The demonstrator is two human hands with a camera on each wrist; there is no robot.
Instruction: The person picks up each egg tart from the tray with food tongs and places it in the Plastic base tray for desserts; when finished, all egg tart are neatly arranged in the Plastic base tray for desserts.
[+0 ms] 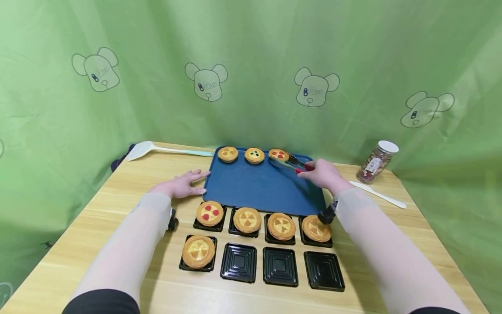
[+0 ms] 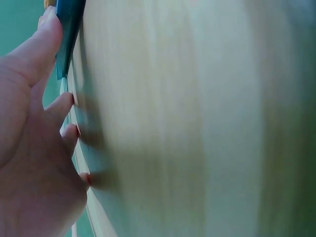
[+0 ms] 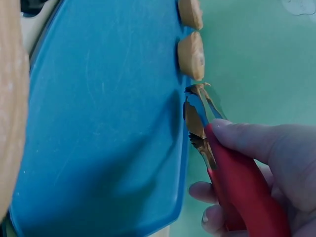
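Observation:
My right hand (image 1: 322,174) grips red-handled tongs (image 3: 242,182) over the back right of the blue tray (image 1: 251,185). The tongs' metal ends stand at a tart with red topping (image 1: 278,154), one on either side of it in the right wrist view. To its left on the tray sit a tart with dark dots (image 1: 254,155) and a yellow-topped tart (image 1: 228,153). My left hand (image 1: 184,184) lies at the tray's left edge, fingers spread, with the thumb against the rim in the left wrist view.
Black square trays stand in two rows before the blue tray; several hold tarts (image 1: 247,220), and three show ridged bottoms (image 1: 239,262). A white spatula (image 1: 143,149) lies back left. At right are a white-lidded jar (image 1: 376,162) and a white utensil (image 1: 378,194). Green curtain surrounds the table.

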